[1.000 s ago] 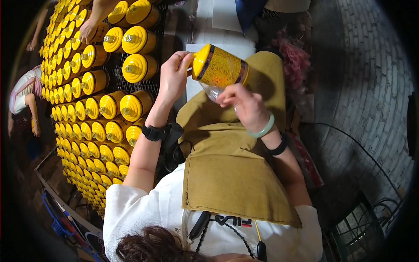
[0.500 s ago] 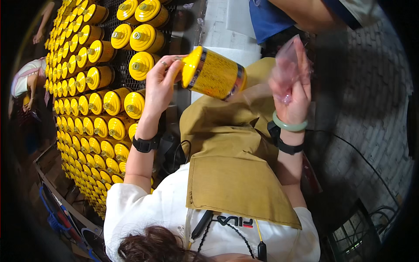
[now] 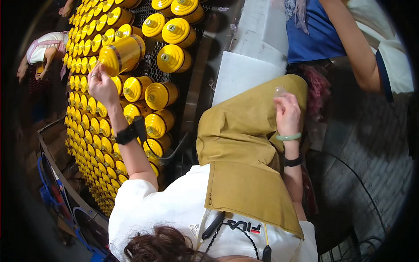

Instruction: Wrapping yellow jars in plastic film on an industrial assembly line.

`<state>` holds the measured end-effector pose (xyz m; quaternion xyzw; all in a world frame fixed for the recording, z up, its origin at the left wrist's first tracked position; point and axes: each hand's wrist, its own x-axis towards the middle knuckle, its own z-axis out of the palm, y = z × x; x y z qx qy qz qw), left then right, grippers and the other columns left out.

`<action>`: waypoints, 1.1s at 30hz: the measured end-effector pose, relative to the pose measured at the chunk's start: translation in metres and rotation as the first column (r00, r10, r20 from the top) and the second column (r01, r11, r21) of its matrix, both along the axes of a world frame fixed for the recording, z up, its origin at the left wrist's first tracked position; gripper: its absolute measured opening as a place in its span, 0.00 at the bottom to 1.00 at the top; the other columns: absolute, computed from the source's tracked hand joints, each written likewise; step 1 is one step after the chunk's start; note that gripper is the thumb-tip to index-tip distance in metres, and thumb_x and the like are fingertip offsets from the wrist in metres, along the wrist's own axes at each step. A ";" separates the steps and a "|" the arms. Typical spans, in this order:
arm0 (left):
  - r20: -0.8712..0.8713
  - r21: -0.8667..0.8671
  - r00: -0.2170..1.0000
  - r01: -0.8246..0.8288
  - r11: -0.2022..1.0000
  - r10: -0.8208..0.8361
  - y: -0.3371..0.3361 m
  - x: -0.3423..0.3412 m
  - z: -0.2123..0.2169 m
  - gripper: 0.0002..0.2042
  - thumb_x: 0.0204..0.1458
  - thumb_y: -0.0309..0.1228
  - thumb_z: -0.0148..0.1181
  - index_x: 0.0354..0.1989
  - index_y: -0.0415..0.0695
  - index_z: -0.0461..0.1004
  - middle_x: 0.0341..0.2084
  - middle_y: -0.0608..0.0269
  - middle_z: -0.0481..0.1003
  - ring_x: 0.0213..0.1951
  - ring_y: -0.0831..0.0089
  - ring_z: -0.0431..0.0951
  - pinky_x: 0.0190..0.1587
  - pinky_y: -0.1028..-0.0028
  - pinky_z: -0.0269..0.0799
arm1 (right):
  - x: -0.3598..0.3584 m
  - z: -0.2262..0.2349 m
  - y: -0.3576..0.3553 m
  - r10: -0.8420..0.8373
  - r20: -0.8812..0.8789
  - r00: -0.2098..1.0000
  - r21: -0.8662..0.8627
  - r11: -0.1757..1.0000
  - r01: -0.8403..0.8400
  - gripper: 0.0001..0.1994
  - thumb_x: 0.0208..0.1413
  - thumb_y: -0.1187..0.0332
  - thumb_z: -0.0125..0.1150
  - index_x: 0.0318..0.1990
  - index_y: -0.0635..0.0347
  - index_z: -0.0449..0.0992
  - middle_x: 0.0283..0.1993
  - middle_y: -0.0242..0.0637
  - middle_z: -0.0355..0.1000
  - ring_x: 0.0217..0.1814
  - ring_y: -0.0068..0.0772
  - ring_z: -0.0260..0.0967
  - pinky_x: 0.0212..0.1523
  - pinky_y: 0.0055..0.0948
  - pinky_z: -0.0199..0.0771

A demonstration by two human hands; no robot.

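Observation:
My left hand (image 3: 103,84) grips a yellow spray can (image 3: 121,54) by its base and holds it on its side above the black mesh belt (image 3: 150,65), among rows of like yellow cans (image 3: 161,94). On my lap lies a tan apron (image 3: 238,131), and my right hand (image 3: 286,114) rests on it. A small clear plastic piece (image 3: 279,91) is pinched at that hand's fingertips. A green bangle and a black band circle the right wrist, and a black watch the left.
Several rows of yellow cans (image 3: 89,144) fill the belt to the left. A white sheet (image 3: 244,72) lies beyond the apron. A person in a blue top (image 3: 314,35) stands at the upper right. Another person (image 3: 41,52) works at the far left.
My left hand swung the yellow can from above my lap out to the left over the belt. My right hand pulled a clear piece away and came down onto the apron.

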<state>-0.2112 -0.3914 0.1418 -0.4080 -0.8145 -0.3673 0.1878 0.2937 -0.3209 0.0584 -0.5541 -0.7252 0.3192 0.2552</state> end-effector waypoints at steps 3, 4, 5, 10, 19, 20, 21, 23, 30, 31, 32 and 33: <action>0.086 -0.043 0.995 -0.038 0.998 0.041 0.010 -0.010 -0.042 0.07 0.57 0.25 0.61 0.37 0.34 0.82 0.38 0.52 0.80 0.42 0.62 0.81 0.49 0.68 0.75 | 0.006 -0.030 -0.007 0.078 0.198 0.977 0.120 0.987 -0.103 0.11 0.53 0.82 0.58 0.41 0.61 0.81 0.51 0.46 0.73 0.55 0.51 0.67 0.60 0.45 0.65; 0.069 -0.066 0.998 0.010 0.998 -0.006 0.012 -0.015 -0.058 0.07 0.57 0.25 0.61 0.37 0.34 0.81 0.38 0.52 0.80 0.42 0.62 0.81 0.49 0.68 0.75 | 0.005 -0.032 -0.009 0.101 0.204 0.974 0.113 0.986 -0.126 0.12 0.53 0.80 0.57 0.44 0.60 0.81 0.55 0.46 0.72 0.59 0.53 0.65 0.63 0.48 0.61; 0.056 -0.090 0.997 0.060 0.994 -0.055 0.015 -0.017 -0.070 0.07 0.56 0.25 0.62 0.36 0.33 0.81 0.38 0.52 0.81 0.42 0.61 0.81 0.49 0.68 0.74 | 0.005 -0.032 -0.012 0.122 0.211 0.970 0.104 0.984 -0.146 0.13 0.54 0.78 0.56 0.46 0.59 0.81 0.58 0.47 0.71 0.62 0.55 0.63 0.67 0.51 0.57; 0.067 -0.238 0.995 0.094 0.967 -0.080 0.030 -0.012 -0.110 0.07 0.55 0.28 0.64 0.36 0.35 0.82 0.38 0.54 0.81 0.41 0.59 0.82 0.49 0.67 0.75 | 0.016 -0.020 -0.014 0.224 0.159 0.962 0.072 0.969 -0.238 0.14 0.54 0.74 0.58 0.48 0.61 0.80 0.61 0.50 0.69 0.66 0.58 0.59 0.70 0.50 0.54; 0.184 -0.304 0.969 0.216 0.928 -0.165 0.005 0.015 -0.064 0.13 0.49 0.33 0.73 0.39 0.39 0.80 0.34 0.57 0.81 0.35 0.68 0.81 0.40 0.71 0.75 | 0.039 -0.019 0.003 0.013 -0.071 0.997 0.024 1.000 -0.011 0.05 0.52 0.78 0.63 0.37 0.62 0.80 0.42 0.42 0.79 0.43 0.45 0.77 0.45 0.35 0.78; 0.170 -0.369 0.971 0.220 0.903 -0.167 -0.003 0.019 -0.058 0.13 0.49 0.33 0.73 0.37 0.38 0.80 0.33 0.59 0.81 0.32 0.69 0.80 0.38 0.71 0.75 | 0.056 -0.019 0.013 -0.034 -0.149 0.988 -0.025 0.999 0.031 0.06 0.51 0.77 0.65 0.37 0.61 0.81 0.41 0.41 0.79 0.41 0.42 0.78 0.44 0.33 0.78; 0.168 -0.441 0.965 0.257 0.860 -0.202 -0.009 0.029 -0.048 0.12 0.49 0.32 0.73 0.36 0.38 0.80 0.32 0.59 0.81 0.31 0.71 0.79 0.38 0.71 0.75 | 0.079 -0.016 0.022 -0.160 -0.027 0.987 -0.038 0.987 0.159 0.06 0.52 0.74 0.66 0.38 0.60 0.82 0.40 0.41 0.80 0.41 0.40 0.79 0.44 0.32 0.77; 0.376 -0.511 0.915 0.337 0.791 -0.146 -0.035 0.045 -0.034 0.11 0.48 0.30 0.73 0.36 0.38 0.80 0.30 0.60 0.80 0.31 0.72 0.79 0.37 0.71 0.75 | 0.126 -0.014 0.054 -0.357 0.327 0.875 -0.168 0.889 0.426 0.17 0.56 0.55 0.65 0.41 0.61 0.82 0.42 0.46 0.79 0.44 0.45 0.78 0.47 0.38 0.76; 0.383 -0.525 0.916 0.323 0.788 -0.120 -0.074 0.083 -0.041 0.12 0.44 0.23 0.73 0.35 0.36 0.77 0.30 0.61 0.77 0.30 0.73 0.79 0.36 0.74 0.75 | 0.233 -0.012 0.067 -0.452 0.459 0.765 -0.004 0.860 0.511 0.21 0.59 0.56 0.63 0.54 0.61 0.78 0.48 0.48 0.79 0.53 0.40 0.78 0.54 0.34 0.75; 0.358 -0.490 0.925 0.301 0.818 -0.126 -0.077 0.087 -0.046 0.11 0.44 0.23 0.73 0.35 0.36 0.77 0.30 0.61 0.76 0.30 0.73 0.79 0.35 0.73 0.75 | 0.211 -0.007 0.064 -0.438 0.403 0.804 -0.020 0.874 0.486 0.19 0.60 0.59 0.63 0.54 0.61 0.78 0.47 0.46 0.80 0.52 0.37 0.79 0.53 0.33 0.75; 0.317 -0.504 0.942 0.267 0.821 -0.111 -0.077 0.093 -0.047 0.11 0.44 0.23 0.72 0.35 0.37 0.77 0.29 0.60 0.76 0.30 0.72 0.79 0.36 0.73 0.75 | 0.195 -0.010 0.061 -0.398 0.368 0.840 -0.044 0.895 0.444 0.19 0.60 0.60 0.63 0.54 0.60 0.78 0.46 0.46 0.80 0.50 0.36 0.79 0.52 0.32 0.75; 0.293 -0.504 0.949 0.258 0.824 -0.117 -0.079 0.096 -0.048 0.08 0.48 0.24 0.70 0.35 0.37 0.78 0.31 0.58 0.77 0.31 0.69 0.80 0.37 0.72 0.76 | 0.180 -0.014 0.058 -0.360 0.332 0.872 -0.065 0.913 0.402 0.18 0.60 0.61 0.64 0.53 0.60 0.78 0.46 0.45 0.80 0.49 0.34 0.79 0.51 0.32 0.76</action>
